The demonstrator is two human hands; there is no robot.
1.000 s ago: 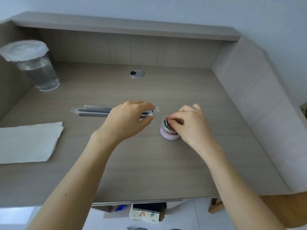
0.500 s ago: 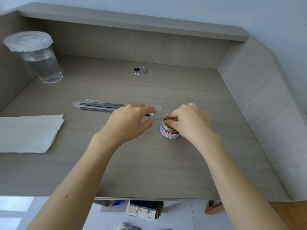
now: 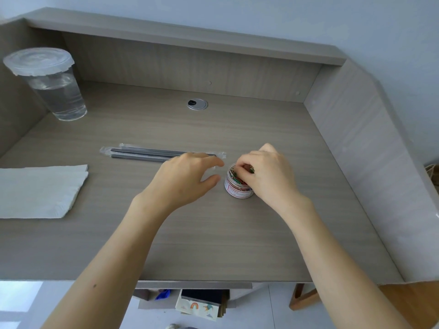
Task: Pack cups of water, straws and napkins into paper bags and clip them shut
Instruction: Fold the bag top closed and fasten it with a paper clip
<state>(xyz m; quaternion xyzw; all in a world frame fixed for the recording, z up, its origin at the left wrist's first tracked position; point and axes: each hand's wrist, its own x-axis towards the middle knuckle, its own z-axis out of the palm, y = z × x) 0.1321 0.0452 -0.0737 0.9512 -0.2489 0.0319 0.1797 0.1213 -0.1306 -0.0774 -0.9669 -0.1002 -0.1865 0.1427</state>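
Right grip [image 3: 268,176] is kept pinched on paper clips [image 3: 235,178] in the tub [image 3: 237,193]; left grip [image 3: 185,179] is held spread beside it, unchanged.

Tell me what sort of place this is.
Likely a home study desk: grey wood-grain desktop with side walls, a round silver cable grommet, a small clear tub of coloured paper clips.

Right hand [image 3: 268,179] — fingers [image 3: 245,165] dug deeper into the jar [image 3: 237,191] of paper clips [image 3: 235,178].

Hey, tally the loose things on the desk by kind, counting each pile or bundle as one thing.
Cup of water: 1
Bundle of wrapped straws: 1
Stack of napkins: 1
Tub of paper clips: 1
Total: 4
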